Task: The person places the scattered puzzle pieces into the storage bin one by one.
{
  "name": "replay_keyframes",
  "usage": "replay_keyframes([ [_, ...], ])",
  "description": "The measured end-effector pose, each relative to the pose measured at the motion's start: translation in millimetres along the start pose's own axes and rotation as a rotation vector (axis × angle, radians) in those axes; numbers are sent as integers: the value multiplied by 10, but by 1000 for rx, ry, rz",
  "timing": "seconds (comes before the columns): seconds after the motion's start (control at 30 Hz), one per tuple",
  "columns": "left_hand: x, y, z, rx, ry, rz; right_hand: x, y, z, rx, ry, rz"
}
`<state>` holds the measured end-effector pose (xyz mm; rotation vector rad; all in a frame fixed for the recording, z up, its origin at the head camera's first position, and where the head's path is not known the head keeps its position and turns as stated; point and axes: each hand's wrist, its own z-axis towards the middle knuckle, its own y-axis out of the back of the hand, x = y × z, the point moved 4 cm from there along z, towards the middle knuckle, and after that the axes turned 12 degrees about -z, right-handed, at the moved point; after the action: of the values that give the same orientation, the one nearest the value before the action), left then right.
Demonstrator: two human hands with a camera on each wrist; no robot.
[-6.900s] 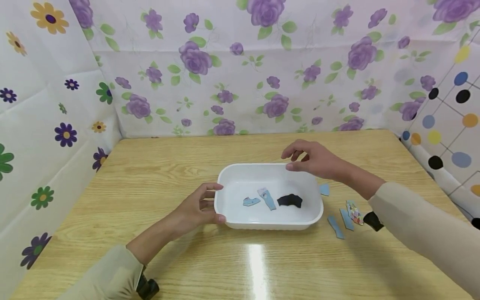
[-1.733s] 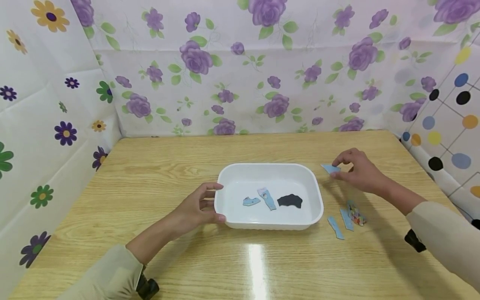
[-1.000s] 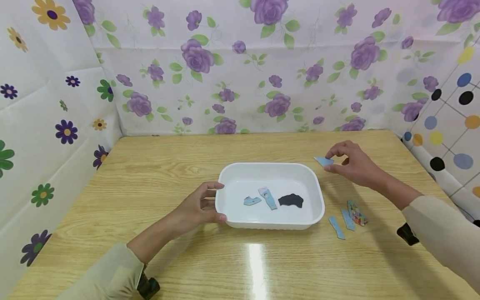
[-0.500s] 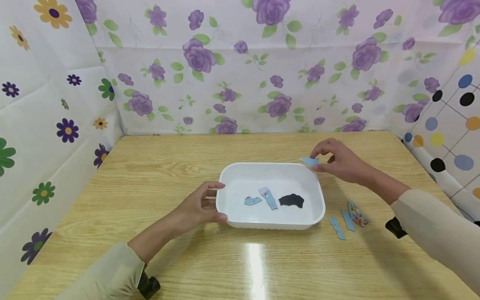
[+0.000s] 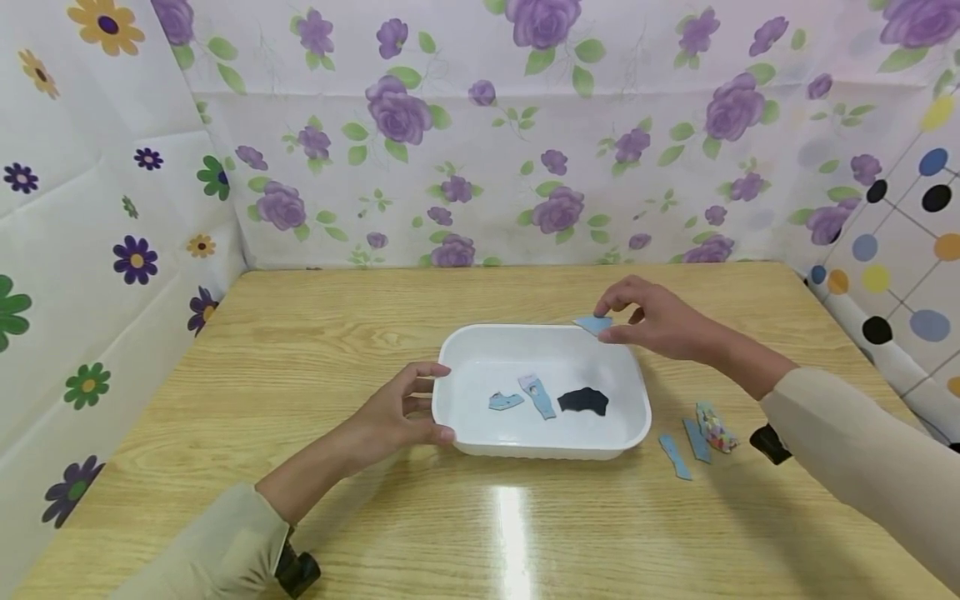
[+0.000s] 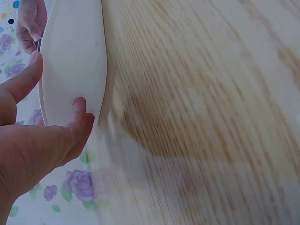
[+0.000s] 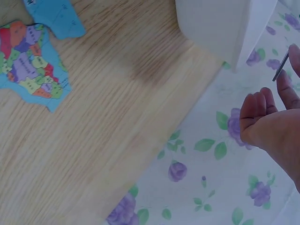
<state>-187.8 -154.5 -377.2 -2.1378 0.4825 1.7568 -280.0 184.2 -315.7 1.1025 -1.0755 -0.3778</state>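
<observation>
A white plastic tub point(image 5: 472, 429) stands on the wooden table. My left hand point(image 5: 386, 421) grips its left end, thumb at the near corner and fingers along the side; the left wrist view shows the tub's outer wall point(image 6: 70, 65) between thumb and fingers. Over the far right rim, my right hand point(image 5: 660, 323) pinches a flat light-blue puzzle piece point(image 5: 589, 324) between thumb and fingertips. It shows edge-on as a thin sliver point(image 7: 280, 66) in the right wrist view. Inside the tub lie a small blue piece point(image 5: 506, 402), a longer blue piece point(image 5: 539, 399) and a dark piece point(image 5: 583, 401).
Right of the tub lie two blue pieces, one nearer point(image 5: 674, 456) and one beside it point(image 5: 697, 440), plus a multicoloured map piece point(image 5: 716, 427). The wooden table point(image 5: 337, 333) ends at a flowered cloth backdrop point(image 5: 480, 167) behind.
The blue piece by the tub's right end was picked up. My right hand has carried it leftward from beyond the tub's right side to above the far rim. My left hand stays put.
</observation>
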Motion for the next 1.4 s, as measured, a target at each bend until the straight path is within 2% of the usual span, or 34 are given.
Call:
replay_keyframes([
  [0.93,-2,3,3,-4,-2,4,384,-146,290,55,44,-1],
  [1.4,-12,-3,-1,-9,-3,7,513,-358,434,131,70,2],
])
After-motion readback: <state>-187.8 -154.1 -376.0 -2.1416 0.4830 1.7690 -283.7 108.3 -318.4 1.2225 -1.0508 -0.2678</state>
